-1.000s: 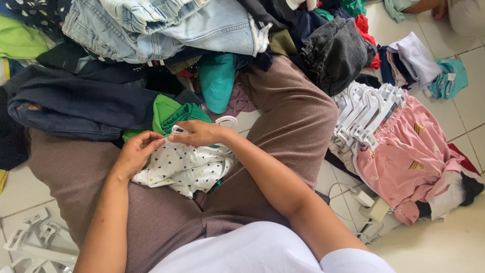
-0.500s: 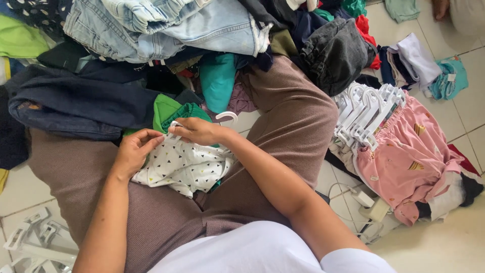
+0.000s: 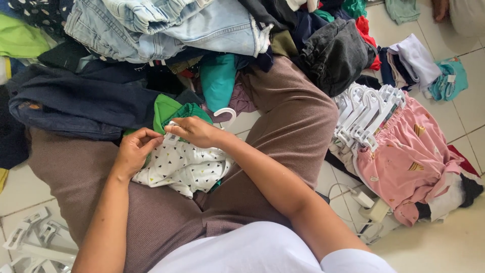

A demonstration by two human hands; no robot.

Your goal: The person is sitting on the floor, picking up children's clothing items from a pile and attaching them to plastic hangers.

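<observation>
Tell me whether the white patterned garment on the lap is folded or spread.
Neither neatly: the white patterned garment lies crumpled, its top edge pinched by left hand and right hand.

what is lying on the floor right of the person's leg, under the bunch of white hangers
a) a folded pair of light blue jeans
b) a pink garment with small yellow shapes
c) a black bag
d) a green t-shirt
b: the bunch of white hangers rests on a pink garment with small yellow shapes, spread on the tiled floor beside the leg.
</observation>
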